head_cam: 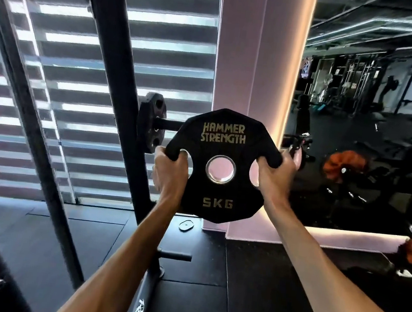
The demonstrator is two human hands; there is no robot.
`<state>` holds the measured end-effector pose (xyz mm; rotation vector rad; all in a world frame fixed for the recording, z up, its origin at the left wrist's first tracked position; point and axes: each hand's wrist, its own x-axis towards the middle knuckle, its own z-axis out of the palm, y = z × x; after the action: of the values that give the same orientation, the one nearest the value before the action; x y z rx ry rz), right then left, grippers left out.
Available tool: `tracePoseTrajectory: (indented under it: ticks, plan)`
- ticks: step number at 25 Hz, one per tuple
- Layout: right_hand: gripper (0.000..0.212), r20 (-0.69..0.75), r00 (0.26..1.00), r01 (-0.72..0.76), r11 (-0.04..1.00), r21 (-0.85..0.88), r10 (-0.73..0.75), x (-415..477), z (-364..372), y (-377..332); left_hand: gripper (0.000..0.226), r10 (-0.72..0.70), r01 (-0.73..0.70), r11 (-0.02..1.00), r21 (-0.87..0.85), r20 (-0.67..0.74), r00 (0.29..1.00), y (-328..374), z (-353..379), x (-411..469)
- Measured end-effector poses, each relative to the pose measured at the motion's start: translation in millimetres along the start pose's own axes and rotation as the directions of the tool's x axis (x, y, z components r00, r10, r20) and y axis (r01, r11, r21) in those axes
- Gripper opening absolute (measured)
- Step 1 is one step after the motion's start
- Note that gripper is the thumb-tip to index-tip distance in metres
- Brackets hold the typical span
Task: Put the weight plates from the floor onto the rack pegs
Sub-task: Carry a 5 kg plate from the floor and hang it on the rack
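I hold a black 5 kg weight plate point(223, 142) upright in front of me, its gold lettering facing me. My left hand point(170, 170) grips its left handle slot and my right hand point(274, 176) grips its right one. Behind the plate's left edge a black rack peg point(167, 124) sticks out from the slanted rack upright point(119, 87). Another black plate point(150, 122) hangs on that peg, close against the upright. The held plate hides the peg's tip. A lower bare peg point(177, 256) juts out near the floor.
A small dark disc point(186, 225) lies on the black rubber floor by the pink lit column point(259, 58). Striped window blinds fill the left. A mirror on the right reflects gym machines and an orange object point(340, 164).
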<state>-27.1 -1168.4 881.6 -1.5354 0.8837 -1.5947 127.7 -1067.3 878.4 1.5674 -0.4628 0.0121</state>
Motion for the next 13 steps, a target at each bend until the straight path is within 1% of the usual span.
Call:
tracePoseTrajectory:
  ticks: [4, 8, 13]
  plan:
    - [0.015, 0.019, 0.998, -0.059, 0.998, 0.026, 0.059, 53, 44, 38, 0.013, 0.004, -0.004, 1.0, 0.01, -0.031, 1.0, -12, 41, 50]
    - [0.014, 0.078, 0.996, -0.038, 0.998, 0.053, 0.034, 99, 84, 75, 0.017, -0.012, 0.015, 0.999, 0.032, -0.082, 0.997, -31, 81, 96]
    - [0.016, 0.211, 0.978, -0.033, 0.99, 0.138, 0.003, 168, 129, 132, 0.025, -0.007, 0.027, 0.995, 0.094, -0.203, 0.979, -49, 137, 143]
